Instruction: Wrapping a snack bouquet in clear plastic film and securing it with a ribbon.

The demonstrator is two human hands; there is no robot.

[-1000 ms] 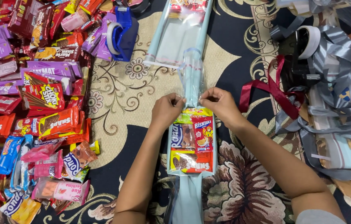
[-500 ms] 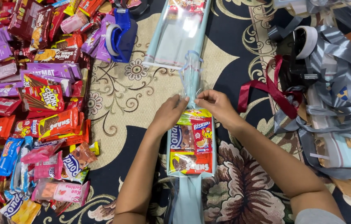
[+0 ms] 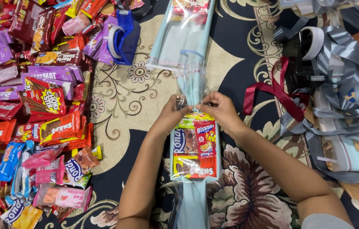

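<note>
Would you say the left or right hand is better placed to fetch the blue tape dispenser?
Probably the left hand: the blue tape dispenser lies on its side, while the right hand pinches the clear wrap.

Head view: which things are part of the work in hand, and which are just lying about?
In hand:
left hand
right hand
clear wrap
snack bundle

Lying about:
loose snack packets
blue tape dispenser
grey ribbon
red ribbon

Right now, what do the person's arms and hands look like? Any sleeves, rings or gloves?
Both arms are bare from wrist to above the elbow. The left hand and right hand wear no gloves, and no rings, watch or bracelets show. A bit of light grey sleeve shows at the right upper arm. The fingers are bare.
</note>
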